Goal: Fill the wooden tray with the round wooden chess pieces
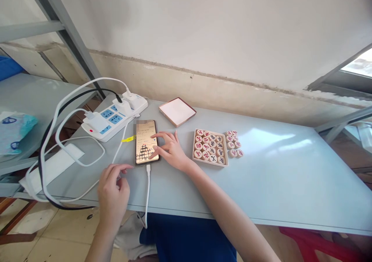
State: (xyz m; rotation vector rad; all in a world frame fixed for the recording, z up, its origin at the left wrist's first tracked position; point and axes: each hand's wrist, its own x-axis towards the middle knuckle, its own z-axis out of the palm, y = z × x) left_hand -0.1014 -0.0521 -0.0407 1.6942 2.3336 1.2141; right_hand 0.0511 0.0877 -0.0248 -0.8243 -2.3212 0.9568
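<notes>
A smartphone [147,130] with a lit screen lies on the grey tabletop [279,169], and a white charging cable [148,184] runs from its lower end over the table's edge. My right hand [173,150] reaches over the phone's right side, thumb and index finger apart above the screen; whether they touch the glass I cannot tell. Just off the phone's lower left corner, my left hand [113,186] hovers with loosely bent fingers and nothing in it. To the right sits a shallow box [209,162] filled with Chinese chess pieces [213,143].
Several loose chess pieces [234,143] lie right of the box. Behind the phone rests the box's lid [178,112]. A white power strip [116,116] with plugs and looping cables [59,116] takes up the left side. A wall [203,83] bounds the back.
</notes>
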